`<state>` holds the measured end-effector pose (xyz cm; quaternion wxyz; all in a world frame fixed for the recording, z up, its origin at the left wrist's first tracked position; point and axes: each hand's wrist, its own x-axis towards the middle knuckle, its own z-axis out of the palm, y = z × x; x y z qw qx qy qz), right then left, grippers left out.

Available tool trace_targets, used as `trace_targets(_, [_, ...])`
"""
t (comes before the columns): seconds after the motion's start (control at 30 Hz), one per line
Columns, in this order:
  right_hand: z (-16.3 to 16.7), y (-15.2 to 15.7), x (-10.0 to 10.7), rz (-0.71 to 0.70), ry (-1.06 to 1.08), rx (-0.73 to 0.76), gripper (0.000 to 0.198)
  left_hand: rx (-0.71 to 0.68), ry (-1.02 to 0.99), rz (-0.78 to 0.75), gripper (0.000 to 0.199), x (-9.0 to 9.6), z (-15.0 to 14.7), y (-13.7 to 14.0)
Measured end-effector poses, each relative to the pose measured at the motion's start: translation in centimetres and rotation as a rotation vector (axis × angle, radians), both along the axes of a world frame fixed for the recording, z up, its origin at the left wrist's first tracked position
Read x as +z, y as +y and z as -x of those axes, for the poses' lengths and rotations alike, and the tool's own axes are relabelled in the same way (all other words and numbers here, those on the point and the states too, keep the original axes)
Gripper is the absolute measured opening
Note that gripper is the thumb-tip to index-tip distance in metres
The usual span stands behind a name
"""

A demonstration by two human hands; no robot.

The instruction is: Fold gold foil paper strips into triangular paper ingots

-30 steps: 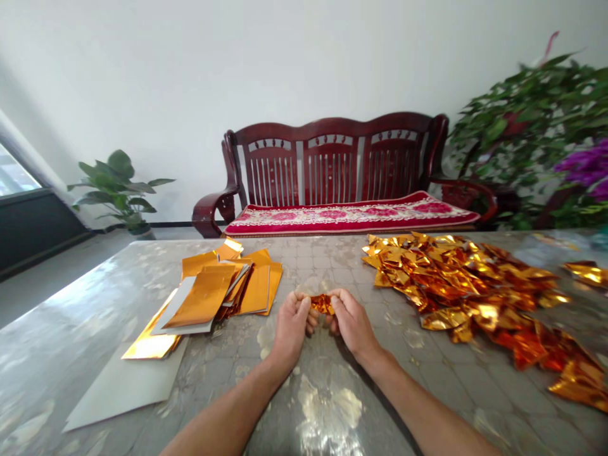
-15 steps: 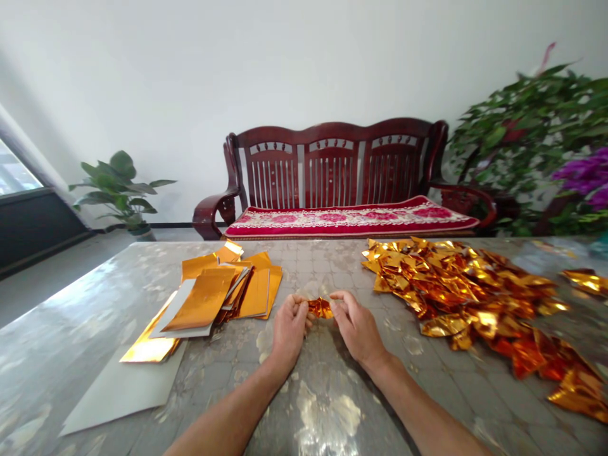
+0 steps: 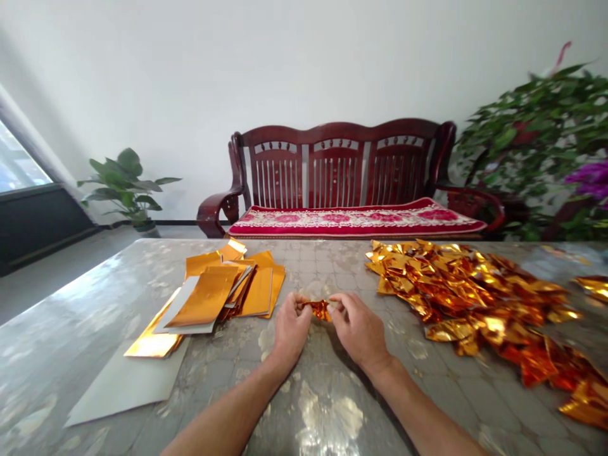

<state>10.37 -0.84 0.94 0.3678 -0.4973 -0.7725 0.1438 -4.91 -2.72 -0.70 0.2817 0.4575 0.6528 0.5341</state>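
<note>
Between my two hands, just above the table, is a small piece of folded gold foil paper (image 3: 319,310). My left hand (image 3: 292,323) pinches its left end with thumb and fingers. At the other end, my right hand (image 3: 357,328) is closed on it the same way. The fingers cover both ends of the piece, so only its shiny, crumpled middle shows. To the left lies a loose stack of flat gold foil sheets (image 3: 204,297), some showing grey-white backs. A large heap of folded gold foil pieces (image 3: 456,285) spreads over the right side.
The table (image 3: 228,392) has a patterned, glossy cover. Under the stack lies a pale sheet (image 3: 128,386). Clear plastic (image 3: 565,261) sits at the far right. Beyond the table stand a dark red wooden bench (image 3: 332,171), a potted plant (image 3: 128,183) and leafy greenery (image 3: 532,133).
Both hands keep hold of the foil piece, and my fingers have drawn slightly closer together around it. The whole view has shifted a little.
</note>
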Motion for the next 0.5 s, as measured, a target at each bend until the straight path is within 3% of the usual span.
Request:
trace_targets(0.13, [0.33, 0.03, 0.5, -0.149, -0.045, 0.076, 0.013, -0.059, -0.019, -0.055, 0.01, 0.21, -0.46, -0.41])
trace_targets(0.33, [0.57, 0.12, 0.24, -0.11, -0.133, 0.158, 0.011, -0.158, -0.1, -0.021, 0.023, 0.1, -0.97, -0.77])
trace_targets(0.5, [0.64, 0.07, 0.28, -0.102, -0.2, 0.135, 0.015, -0.19, -0.002, 0.006, 0.025, 0.12, -0.57, -0.71])
